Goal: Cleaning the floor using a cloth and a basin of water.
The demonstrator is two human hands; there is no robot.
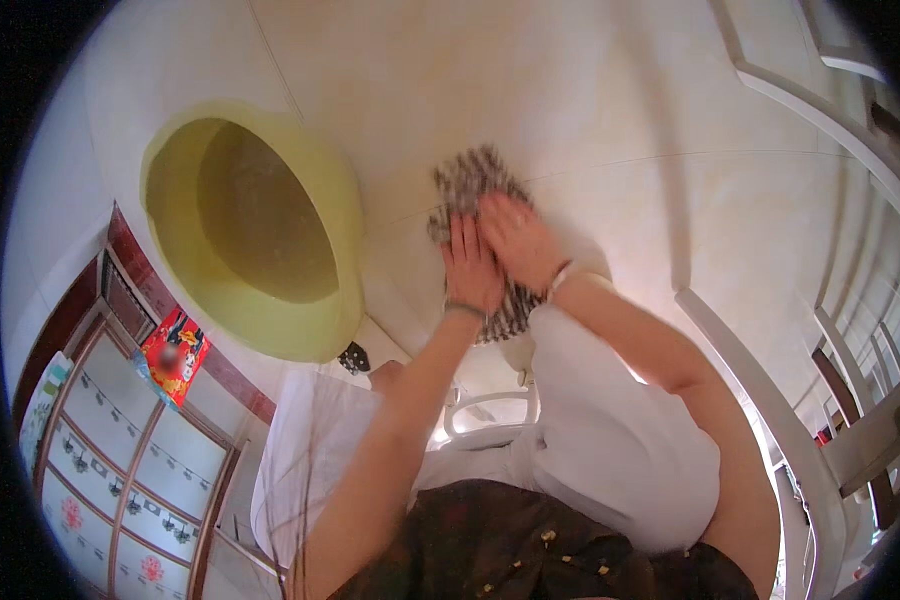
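Note:
A striped dark-and-white cloth (474,174) lies bunched on the cream tiled floor (555,97), slightly blurred. Pressed flat on its middle is my left hand (471,266), fingers pointing away from me. Beside it, partly overlapping, my right hand (523,238) bears down on the same cloth, its fingers close together. Part of the cloth shows below the hands, near my knees. To the left of the hands stands a yellow-green plastic basin (349,225) holding murky water (259,210).
White wooden chair frames (765,420) stand close on my right, with more rails (810,97) at the upper right. A low white seat frame (491,412) shows between my legs. At lower left are a paned cabinet or door (127,480) and a red printed bag or picture (180,352).

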